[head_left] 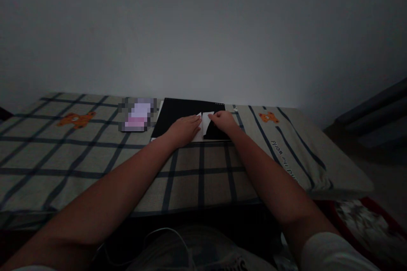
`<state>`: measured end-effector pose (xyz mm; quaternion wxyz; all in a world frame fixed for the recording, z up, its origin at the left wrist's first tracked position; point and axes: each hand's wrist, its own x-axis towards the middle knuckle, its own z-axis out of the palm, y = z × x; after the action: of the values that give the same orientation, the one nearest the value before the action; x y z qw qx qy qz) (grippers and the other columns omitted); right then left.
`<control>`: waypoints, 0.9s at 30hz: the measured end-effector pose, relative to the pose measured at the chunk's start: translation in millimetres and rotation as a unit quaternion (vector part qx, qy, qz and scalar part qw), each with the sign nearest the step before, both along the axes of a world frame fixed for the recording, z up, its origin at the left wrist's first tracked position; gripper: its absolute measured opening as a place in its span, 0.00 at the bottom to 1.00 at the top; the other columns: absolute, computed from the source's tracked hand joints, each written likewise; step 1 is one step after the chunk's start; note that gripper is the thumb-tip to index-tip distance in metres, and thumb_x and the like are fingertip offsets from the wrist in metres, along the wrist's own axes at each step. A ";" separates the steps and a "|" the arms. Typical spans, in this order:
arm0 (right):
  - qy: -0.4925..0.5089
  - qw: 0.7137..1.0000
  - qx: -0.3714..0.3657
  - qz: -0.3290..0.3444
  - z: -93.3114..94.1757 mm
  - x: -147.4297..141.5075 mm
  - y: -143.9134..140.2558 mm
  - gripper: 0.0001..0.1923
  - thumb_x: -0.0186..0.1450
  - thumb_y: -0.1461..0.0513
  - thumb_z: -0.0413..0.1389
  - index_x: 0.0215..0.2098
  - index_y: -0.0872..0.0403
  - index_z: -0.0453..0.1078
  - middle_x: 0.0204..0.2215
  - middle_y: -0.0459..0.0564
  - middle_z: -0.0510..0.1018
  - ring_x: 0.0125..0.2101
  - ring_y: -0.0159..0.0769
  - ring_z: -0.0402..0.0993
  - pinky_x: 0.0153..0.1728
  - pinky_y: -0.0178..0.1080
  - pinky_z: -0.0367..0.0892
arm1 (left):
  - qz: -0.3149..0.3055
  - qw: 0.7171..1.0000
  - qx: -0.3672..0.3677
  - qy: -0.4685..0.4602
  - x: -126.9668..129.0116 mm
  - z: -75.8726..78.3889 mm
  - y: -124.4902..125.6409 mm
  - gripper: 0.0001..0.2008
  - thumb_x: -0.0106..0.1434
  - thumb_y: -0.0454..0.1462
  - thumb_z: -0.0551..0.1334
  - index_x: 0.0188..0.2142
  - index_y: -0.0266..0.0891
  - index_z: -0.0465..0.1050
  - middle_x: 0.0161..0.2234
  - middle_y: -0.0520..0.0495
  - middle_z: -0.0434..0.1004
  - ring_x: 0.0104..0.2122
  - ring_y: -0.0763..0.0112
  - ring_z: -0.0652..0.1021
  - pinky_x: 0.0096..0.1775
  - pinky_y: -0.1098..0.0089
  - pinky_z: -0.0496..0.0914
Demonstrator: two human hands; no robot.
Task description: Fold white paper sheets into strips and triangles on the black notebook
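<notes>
Looking down along both forearms, we take the black board point(187, 112) as our landmark: it lies flat on the checked cloth point(95, 152) at the far edge of the bed, close against the pale wall point(203, 29).

On the near half of that board sits a small white paper point(206, 123), partly folded, with one flap raised a little. Our left hand point(184, 129) lies palm down on the board's near edge, fingers flat and together, pressing the left part of the paper; it clasps nothing, it only weighs the sheet down. Our right hand point(224, 120) rests on the board just right of the paper, fingers curled with the tips at the sheet's right edge. In this dim light we cannot tell whether those tips pinch the paper or merely touch it.

Just left of the board lies a blurred pink and white object point(138, 114), touching or nearly touching the board's left side. Further left of the board an orange bear print point(76, 119) marks the cloth, and a second orange bear print point(269, 117) sits to the board's right. Well on our side of the board, a thin white cable point(165, 233) curls over our lap.
</notes>
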<state>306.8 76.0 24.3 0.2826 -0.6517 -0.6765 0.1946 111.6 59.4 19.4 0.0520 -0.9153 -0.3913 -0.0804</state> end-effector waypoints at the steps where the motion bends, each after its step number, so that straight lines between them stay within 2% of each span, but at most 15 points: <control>1: 0.011 1.000 -0.007 -0.001 1.1 -1.2 -1.3 0.17 0.62 0.54 0.54 0.21 0.57 0.71 0.19 0.47 0.73 0.22 0.30 0.66 0.25 0.33 0.56 | 0.003 1.000 0.007 0.003 1.1 -0.4 -1.0 0.22 0.70 0.38 0.47 0.60 0.31 0.62 0.61 0.37 0.63 0.60 0.62 0.66 0.59 0.61 0.60; 6: 0.057 0.997 -0.059 -0.002 7.4 -6.0 -6.0 0.15 0.60 0.56 0.54 0.20 0.56 0.69 0.17 0.45 0.70 0.19 0.28 0.65 0.23 0.32 0.56 | 0.024 0.999 0.044 0.017 3.9 -0.8 -6.1 0.22 0.70 0.37 0.46 0.59 0.32 0.63 0.60 0.40 0.66 0.58 0.60 0.68 0.56 0.60 0.63; 10: 0.063 0.995 -0.072 -0.013 8.6 -4.7 -6.3 0.13 0.59 0.58 0.54 0.21 0.57 0.70 0.17 0.44 0.70 0.19 0.27 0.64 0.22 0.32 0.56 | 0.031 0.998 0.055 0.019 3.6 -0.5 -8.2 0.21 0.70 0.38 0.46 0.58 0.34 0.64 0.60 0.41 0.65 0.58 0.60 0.67 0.54 0.60 0.64; 19: -0.009 0.999 -0.045 0.010 5.2 -2.9 -3.7 0.13 0.61 0.60 0.54 0.22 0.58 0.73 0.19 0.47 0.74 0.20 0.29 0.65 0.23 0.33 0.56 | 0.036 0.998 0.046 0.000 6.2 -4.0 -10.2 0.21 0.70 0.37 0.46 0.58 0.33 0.64 0.59 0.39 0.66 0.58 0.57 0.66 0.54 0.56 0.64; 27: -0.056 0.998 -0.037 0.013 9.1 0.2 -5.1 0.14 0.61 0.60 0.54 0.20 0.58 0.74 0.18 0.48 0.74 0.20 0.29 0.65 0.24 0.34 0.55 | 0.037 0.998 0.052 0.012 8.0 -4.5 -9.7 0.21 0.70 0.36 0.46 0.58 0.32 0.65 0.59 0.38 0.66 0.58 0.57 0.66 0.55 0.58 0.63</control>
<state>307.0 70.9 33.4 0.2168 -0.6626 -0.6923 0.1863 119.6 49.7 14.9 0.1073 -0.8973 -0.4190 -0.0881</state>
